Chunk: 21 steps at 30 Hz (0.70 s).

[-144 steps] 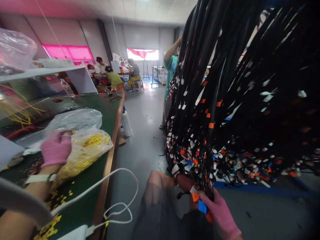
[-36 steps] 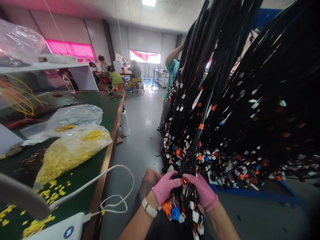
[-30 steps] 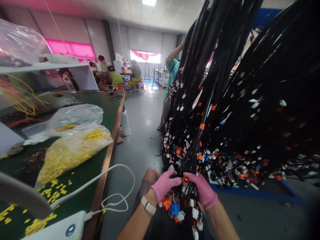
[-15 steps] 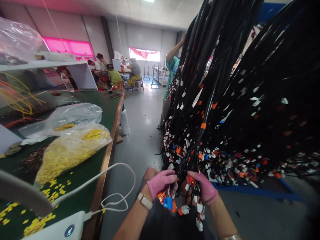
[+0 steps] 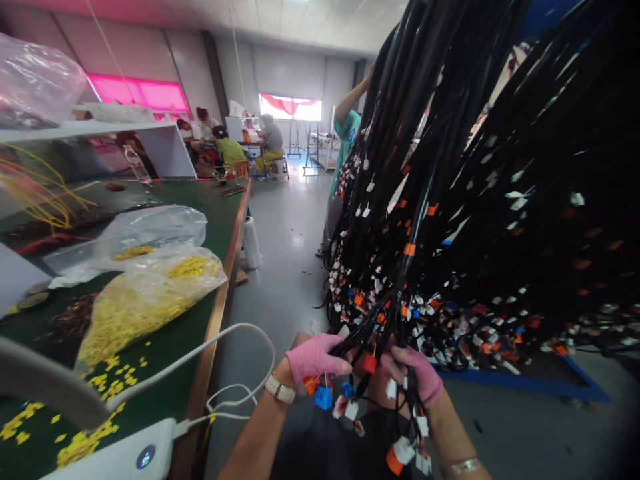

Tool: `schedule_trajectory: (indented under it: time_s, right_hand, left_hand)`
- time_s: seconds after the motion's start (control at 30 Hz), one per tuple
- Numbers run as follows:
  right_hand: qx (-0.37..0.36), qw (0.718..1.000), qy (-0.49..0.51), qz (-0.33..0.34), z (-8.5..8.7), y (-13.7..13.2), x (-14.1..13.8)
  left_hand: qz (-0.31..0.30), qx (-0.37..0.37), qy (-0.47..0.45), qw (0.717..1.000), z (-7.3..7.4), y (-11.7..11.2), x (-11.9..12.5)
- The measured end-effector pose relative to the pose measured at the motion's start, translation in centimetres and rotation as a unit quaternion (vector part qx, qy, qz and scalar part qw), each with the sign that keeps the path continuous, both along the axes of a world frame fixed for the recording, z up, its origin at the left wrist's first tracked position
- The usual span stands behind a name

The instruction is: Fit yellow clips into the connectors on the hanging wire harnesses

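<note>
My left hand [image 5: 320, 357], in a pink glove, is closed around several black wire branches. Below its fingers hang a blue connector [image 5: 323, 397] and an orange connector [image 5: 311, 385]. My right hand [image 5: 417, 373], also gloved in pink, grips another group of branches, with white connectors [image 5: 423, 427] dangling beneath it. Between the two hands a red connector [image 5: 369, 363] hangs on its own wires. All these branches run up into a black wire harness [image 5: 411, 227] marked with orange tape. The fingertips are partly hidden by wires.
Many more black harnesses [image 5: 540, 200] hang at the right above a blue-framed rack [image 5: 595, 390]. To the left, a green workbench [image 5: 165, 373] carries a plastic bag of yellow pieces [image 5: 135, 313] and a white power bank [image 5: 120, 460]. A person in teal [image 5: 347, 133] stands beyond the harnesses.
My hands have moved apart, spreading the branches to either side. The red connector now hangs between them, and the white connectors under my right hand have swung lower and to the right.
</note>
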State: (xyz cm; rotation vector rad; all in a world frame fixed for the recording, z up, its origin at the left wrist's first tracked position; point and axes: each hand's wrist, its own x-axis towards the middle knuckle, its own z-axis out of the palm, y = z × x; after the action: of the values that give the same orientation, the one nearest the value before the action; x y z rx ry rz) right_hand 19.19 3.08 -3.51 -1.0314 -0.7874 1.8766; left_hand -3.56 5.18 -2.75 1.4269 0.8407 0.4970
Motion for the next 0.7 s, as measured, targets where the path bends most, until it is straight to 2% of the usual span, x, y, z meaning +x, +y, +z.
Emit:
schedule_trajectory:
  time_s: [0.1, 0.17, 0.3, 0.4, 0.53, 0.7]
  right_hand:
    - [-0.031, 0.999, 0.008, -0.038, 0.2, -0.2, 0.0]
    - [-0.046, 0.997, 0.021, -0.053, 0.2, -0.2, 0.0]
    - [-0.059, 0.994, 0.076, -0.045, 0.0, -0.2, -0.1]
    - [-0.065, 0.992, 0.105, -0.028, -0.3, -0.3, -0.2]
    - [-0.056, 0.995, 0.081, -0.01, -0.7, -0.2, -0.4]
    - [-0.014, 0.999, 0.006, -0.045, -0.8, -0.1, -1.0]
  left_hand:
    - [-0.007, -0.006, 0.011, 1.0, -0.3, -0.2, 0.4]
    - [-0.026, -0.02, -0.012, 0.999, -0.7, -0.5, 1.1]
    - [-0.064, -0.073, -0.085, 0.992, -1.5, -1.3, 3.0]
    - [-0.079, -0.081, -0.094, 0.989, -2.1, -1.8, 4.2]
    - [-0.083, -0.054, -0.056, 0.994, -2.5, -1.9, 4.7]
    - [-0.103, -0.063, -0.063, 0.991, -2.7, -1.7, 4.3]
